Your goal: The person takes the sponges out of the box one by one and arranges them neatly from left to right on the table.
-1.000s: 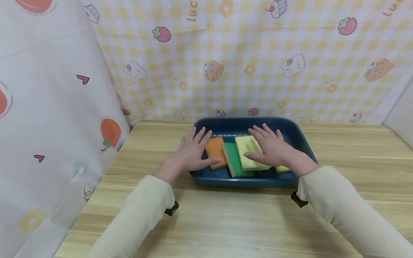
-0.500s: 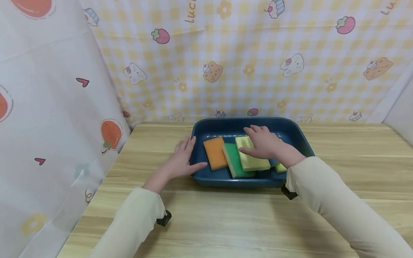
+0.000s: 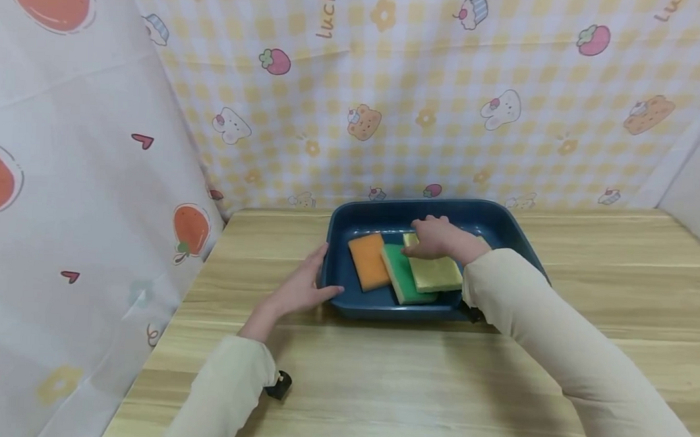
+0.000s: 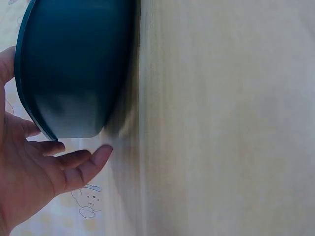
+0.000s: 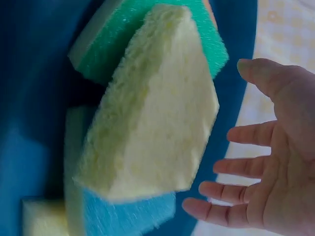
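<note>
In the head view a dark blue tray (image 3: 392, 311) holds several sponges. An orange sponge (image 3: 367, 259) lies at its left, partly under a green sponge (image 3: 402, 274). On top of the green one leans a yellow sponge (image 3: 439, 276). My right hand (image 3: 439, 239) hovers over the yellow sponge; in the right wrist view its fingers are spread and apart from it. That view also shows a blue sponge (image 5: 128, 211) beneath. At the tray's left end is my left hand (image 3: 300, 291), thumb at the rim and loose fingers beside the outer wall, gripping nothing.
The tray stands on a wooden table (image 3: 376, 391), near its back edge. Behind it hangs a yellow checked cloth (image 3: 428, 90); a white printed cloth (image 3: 93, 132) covers the left side. Another pale yellow piece (image 5: 44, 219) lies in the tray, partly cut off.
My left hand has moved left and down, from over the orange sponge to the tray's left end. My right hand has shifted slightly left and lower over the yellow sponge. The sponges stay put.
</note>
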Available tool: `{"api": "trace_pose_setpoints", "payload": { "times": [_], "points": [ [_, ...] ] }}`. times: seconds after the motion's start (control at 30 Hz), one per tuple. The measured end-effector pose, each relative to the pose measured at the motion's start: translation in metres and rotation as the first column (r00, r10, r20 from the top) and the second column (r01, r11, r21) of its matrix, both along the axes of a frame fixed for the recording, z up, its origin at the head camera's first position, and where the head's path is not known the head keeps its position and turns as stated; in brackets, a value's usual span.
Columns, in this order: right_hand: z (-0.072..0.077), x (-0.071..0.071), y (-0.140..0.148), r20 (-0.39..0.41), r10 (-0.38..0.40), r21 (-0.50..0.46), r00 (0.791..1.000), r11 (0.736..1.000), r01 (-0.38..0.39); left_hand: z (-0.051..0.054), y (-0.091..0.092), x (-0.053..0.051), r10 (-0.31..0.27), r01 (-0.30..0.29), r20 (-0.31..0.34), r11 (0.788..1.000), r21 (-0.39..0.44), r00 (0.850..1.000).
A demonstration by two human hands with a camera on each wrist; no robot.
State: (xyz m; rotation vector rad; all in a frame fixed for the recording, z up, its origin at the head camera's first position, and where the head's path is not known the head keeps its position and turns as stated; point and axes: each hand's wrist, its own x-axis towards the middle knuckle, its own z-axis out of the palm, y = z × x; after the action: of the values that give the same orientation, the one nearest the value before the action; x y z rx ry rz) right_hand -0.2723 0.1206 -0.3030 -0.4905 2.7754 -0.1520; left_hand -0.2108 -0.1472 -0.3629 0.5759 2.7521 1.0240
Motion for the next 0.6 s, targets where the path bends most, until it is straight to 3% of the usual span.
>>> {"api": "trace_pose_setpoints", "payload": {
  "times": [0.13, 0.23, 0.33, 0.43, 0.57, 0.6],
  "points": [
    [-0.005, -0.001, -0.004, 0.039, -0.022, 0.032, 0.999, 0.999, 0.021, -0.002, 0.0, 0.002, 0.013, -0.02, 0.07, 0.995, 0.103, 0.997],
    [-0.006, -0.001, -0.006, 0.051, -0.038, 0.057, 0.998, 0.998, 0.035, -0.007, 0.0, 0.003, 0.028, -0.055, 0.137, 0.978, 0.201, 0.99],
    [-0.006, -0.001, -0.008, 0.054, -0.044, 0.083, 0.998, 0.996, 0.04, -0.012, 0.001, 0.005, 0.02, -0.08, 0.19, 0.947, 0.311, 0.981],
    [-0.004, -0.001, -0.008, 0.05, -0.029, 0.105, 0.998, 0.994, 0.024, -0.008, 0.004, 0.011, -0.001, -0.099, 0.242, 0.911, 0.401, 0.97],
    [-0.003, -0.005, -0.007, 0.051, -0.001, 0.119, 0.999, 0.993, -0.005, -0.008, 0.006, 0.013, -0.001, -0.13, 0.274, 0.88, 0.456, 0.962],
    [-0.003, -0.005, -0.007, 0.059, -0.004, 0.12, 0.998, 0.993, -0.003, -0.012, 0.005, 0.012, -0.002, -0.131, 0.273, 0.874, 0.469, 0.962]
  ]
}}
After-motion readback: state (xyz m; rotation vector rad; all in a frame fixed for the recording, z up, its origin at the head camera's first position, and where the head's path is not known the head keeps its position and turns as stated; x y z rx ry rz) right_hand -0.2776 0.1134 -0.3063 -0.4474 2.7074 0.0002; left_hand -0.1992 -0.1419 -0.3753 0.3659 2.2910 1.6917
